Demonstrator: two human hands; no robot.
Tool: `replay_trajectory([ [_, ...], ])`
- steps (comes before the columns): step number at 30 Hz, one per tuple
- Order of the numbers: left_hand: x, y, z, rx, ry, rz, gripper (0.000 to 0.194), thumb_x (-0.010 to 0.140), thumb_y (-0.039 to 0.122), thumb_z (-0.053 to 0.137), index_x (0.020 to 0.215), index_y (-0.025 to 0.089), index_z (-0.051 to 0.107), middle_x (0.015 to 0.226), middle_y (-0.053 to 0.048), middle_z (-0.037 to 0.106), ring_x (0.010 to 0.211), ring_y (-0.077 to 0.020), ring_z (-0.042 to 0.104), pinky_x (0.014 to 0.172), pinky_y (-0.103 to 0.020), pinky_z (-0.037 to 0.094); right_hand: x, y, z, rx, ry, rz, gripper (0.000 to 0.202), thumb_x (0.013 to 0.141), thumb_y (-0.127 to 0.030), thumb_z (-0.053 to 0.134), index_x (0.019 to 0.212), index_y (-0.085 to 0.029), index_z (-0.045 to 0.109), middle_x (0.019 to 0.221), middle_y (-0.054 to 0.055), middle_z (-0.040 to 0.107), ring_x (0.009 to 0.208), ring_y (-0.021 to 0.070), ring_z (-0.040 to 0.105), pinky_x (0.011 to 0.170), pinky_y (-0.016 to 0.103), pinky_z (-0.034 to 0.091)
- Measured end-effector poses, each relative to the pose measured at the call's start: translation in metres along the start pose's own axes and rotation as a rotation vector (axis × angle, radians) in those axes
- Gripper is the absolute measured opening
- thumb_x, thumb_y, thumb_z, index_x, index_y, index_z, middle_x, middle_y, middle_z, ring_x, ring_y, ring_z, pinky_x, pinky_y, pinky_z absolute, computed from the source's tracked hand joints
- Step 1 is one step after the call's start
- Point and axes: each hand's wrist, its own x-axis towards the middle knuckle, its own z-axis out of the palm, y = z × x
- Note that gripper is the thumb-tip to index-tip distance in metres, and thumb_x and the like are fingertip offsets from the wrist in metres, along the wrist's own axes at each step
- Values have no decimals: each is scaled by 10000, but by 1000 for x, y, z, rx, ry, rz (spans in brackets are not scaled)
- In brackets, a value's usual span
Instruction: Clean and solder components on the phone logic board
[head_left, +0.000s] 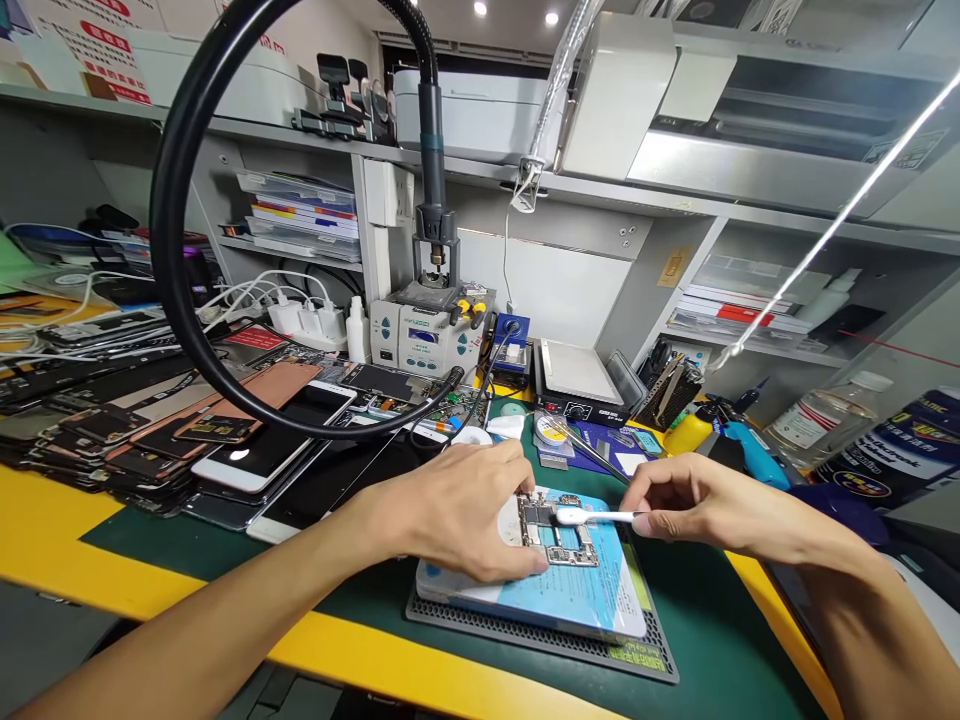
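Note:
A phone circuit board (574, 553) lies on a light-blue and white flat box (517, 600) in front of me. My left hand (465, 510) grips the board's left end between thumb and fingers. In my right hand (682, 505) is a cotton swab (592, 516), pinched near its right end. The swab's white tip touches or hovers just over the dark chip area of the board; I cannot tell which. Under the box is a grey perforated mat (525, 650), resting on the green work mat (705, 630).
Stacked phone parts (142, 420) and a white phone (274, 440) fill the left side. Behind stand a soldering station (427, 335) and a looping black hose (169, 230). A heating plate (577, 375), a clear bottle (825, 415) and a dark can (900, 450) are at the right.

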Motion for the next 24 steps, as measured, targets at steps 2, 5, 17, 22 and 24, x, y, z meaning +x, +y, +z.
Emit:
replay_trajectory([
  [2,0,0,0,2,2,-1,497,810,573,722,1107,186,631,1087,-59,660,955,-287,657,833,-429,529,0,0,0,17,-8,0,396,881,-577,760,919,-183,765,750,10,604,694,165,478,597,286,344],
  [5,0,0,-1,5,-1,-2,488,810,570,725,1095,185,634,1090,-57,667,949,-284,660,825,-425,524,-1,-1,-1,29,-10,9,424,903,-601,730,924,-178,753,728,6,592,673,159,488,569,275,338],
  [17,0,1,-1,5,-8,-15,484,808,569,725,1093,186,641,1082,-60,667,953,-283,656,827,-419,520,-2,-1,-1,63,-12,-33,411,884,-590,763,924,-181,778,719,-4,584,662,144,451,574,275,317],
  [22,1,1,-1,7,-3,-12,470,810,553,729,1093,187,642,1070,-59,665,943,-282,655,815,-413,516,2,4,-2,54,-10,-36,410,872,-588,775,916,-181,788,723,-1,591,670,151,438,585,286,312],
  [24,1,1,-1,5,-4,-8,474,813,549,730,1105,186,643,1074,-59,664,949,-281,656,817,-408,518,2,5,-1,48,0,-39,409,875,-592,769,921,-186,788,730,-1,593,678,156,440,593,290,318],
])
